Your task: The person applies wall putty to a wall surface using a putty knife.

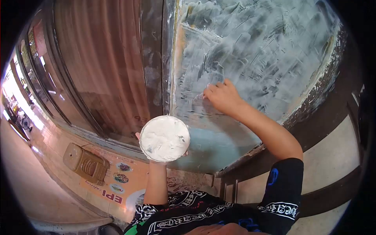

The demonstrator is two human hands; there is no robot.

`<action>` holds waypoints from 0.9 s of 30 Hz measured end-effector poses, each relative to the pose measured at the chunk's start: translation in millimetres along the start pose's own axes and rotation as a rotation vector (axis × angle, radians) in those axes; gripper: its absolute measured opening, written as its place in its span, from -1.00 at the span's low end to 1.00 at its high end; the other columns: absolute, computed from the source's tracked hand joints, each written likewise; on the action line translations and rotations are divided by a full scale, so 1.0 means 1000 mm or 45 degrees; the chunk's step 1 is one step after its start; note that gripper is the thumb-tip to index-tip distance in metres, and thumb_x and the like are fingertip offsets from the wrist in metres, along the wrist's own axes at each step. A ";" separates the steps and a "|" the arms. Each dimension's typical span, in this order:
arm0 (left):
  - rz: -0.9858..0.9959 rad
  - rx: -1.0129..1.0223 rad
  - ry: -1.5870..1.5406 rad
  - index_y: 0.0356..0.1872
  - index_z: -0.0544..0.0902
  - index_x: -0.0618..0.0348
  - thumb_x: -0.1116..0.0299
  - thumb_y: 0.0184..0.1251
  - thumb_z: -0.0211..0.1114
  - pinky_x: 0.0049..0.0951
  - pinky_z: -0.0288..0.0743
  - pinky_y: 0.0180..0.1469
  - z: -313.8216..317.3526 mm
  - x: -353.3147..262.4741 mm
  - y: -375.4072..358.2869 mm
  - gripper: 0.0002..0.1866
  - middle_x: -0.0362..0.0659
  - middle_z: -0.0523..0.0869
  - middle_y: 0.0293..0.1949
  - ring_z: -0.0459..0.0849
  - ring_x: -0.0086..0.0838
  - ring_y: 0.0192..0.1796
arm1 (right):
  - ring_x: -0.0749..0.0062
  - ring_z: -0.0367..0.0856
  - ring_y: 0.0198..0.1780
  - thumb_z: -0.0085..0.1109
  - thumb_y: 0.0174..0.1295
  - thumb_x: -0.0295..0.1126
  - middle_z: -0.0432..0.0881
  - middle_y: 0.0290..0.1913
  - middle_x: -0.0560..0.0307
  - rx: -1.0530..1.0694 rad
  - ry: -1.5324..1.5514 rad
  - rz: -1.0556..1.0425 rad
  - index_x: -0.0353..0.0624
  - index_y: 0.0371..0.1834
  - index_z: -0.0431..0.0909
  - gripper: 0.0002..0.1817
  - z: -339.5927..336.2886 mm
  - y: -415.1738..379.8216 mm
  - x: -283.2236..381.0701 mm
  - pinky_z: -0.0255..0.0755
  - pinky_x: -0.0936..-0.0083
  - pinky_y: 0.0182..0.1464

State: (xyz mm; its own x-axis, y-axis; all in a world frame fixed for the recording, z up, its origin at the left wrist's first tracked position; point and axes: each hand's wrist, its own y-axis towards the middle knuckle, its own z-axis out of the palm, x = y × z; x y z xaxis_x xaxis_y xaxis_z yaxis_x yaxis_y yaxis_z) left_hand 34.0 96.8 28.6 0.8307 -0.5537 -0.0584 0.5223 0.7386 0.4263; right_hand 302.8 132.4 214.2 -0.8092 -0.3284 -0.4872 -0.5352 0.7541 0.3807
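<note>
A round tub of white paste rests on my left hand, which holds it up from below. Fingertips show at its two sides, and the rest of that hand is hidden underneath. My right hand is at the panel, which is smeared with patchy white and grey paste. Its fingers are closed in a pinch, and a thin pale edge shows by the fingertips, too small to name. The lower part of the panel is a smoother blue-grey.
Left of the panel runs a dark frame, then glass with a brown curtain behind it. A brown plastic stool lies on the tiled floor near a printed orange banner. Dark wooden framing stands on the right.
</note>
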 end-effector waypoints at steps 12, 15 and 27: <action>0.061 -0.071 0.032 0.51 0.20 0.05 -0.61 0.04 0.15 0.68 0.48 -0.21 0.000 -0.003 -0.005 0.15 0.29 0.31 0.42 0.46 0.53 0.21 | 0.12 0.67 -0.21 0.18 0.27 -0.30 0.64 -0.31 0.07 -0.258 0.161 0.114 -0.03 -0.30 0.59 -0.91 -0.057 0.004 -0.012 0.41 0.19 -0.17; 0.021 -0.080 0.046 0.50 0.20 0.08 -0.60 0.05 0.15 0.61 0.52 -0.26 0.001 -0.002 -0.005 0.15 0.32 0.33 0.40 0.51 0.51 0.15 | 0.15 0.68 -0.21 0.17 0.27 -0.27 0.65 -0.32 0.11 -0.146 0.006 0.008 -0.02 -0.30 0.59 -0.90 -0.005 -0.003 0.000 0.41 0.20 -0.17; 0.004 -0.002 0.034 0.52 0.21 0.02 -0.73 0.03 -0.06 0.68 0.41 0.03 -0.001 -0.006 -0.011 0.20 0.13 0.24 0.50 0.40 0.41 0.31 | 0.03 0.65 -0.26 0.20 0.28 -0.22 0.63 -0.34 0.11 -0.487 0.228 0.180 -0.02 -0.34 0.58 -0.85 -0.053 0.002 -0.016 0.40 0.11 -0.25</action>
State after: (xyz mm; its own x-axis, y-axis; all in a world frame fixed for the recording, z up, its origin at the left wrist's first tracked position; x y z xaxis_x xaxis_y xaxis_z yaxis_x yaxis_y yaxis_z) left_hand 23.7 92.8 23.5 0.8373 -0.5406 -0.0813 0.5197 0.7410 0.4253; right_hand 301.9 108.9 264.6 -0.8920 -0.3563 -0.2783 -0.4403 0.5450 0.7136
